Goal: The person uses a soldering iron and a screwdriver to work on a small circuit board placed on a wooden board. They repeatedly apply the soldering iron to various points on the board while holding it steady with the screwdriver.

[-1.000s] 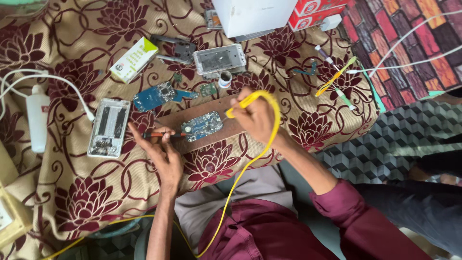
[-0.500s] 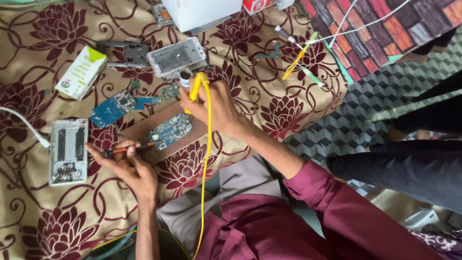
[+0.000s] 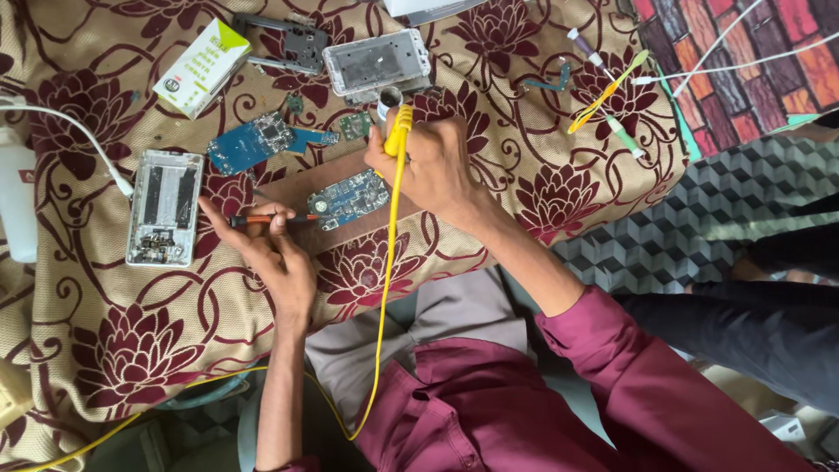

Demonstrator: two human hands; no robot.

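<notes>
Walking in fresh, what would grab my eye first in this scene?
Probably the bright yellow corded tool gripped in the right hand, its cable trailing down toward the person's lap. Next to it the left hand holds a thin orange-handled tool against a blue circuit board lying on a brown wooden block. All around, on the maroon-flowered cloth, lie opened phone parts.

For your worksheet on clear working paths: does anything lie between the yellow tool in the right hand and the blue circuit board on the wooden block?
Nothing visible does. The right hand holds the yellow tool just above the blue circuit board; only bare wooden block lies between.
</notes>
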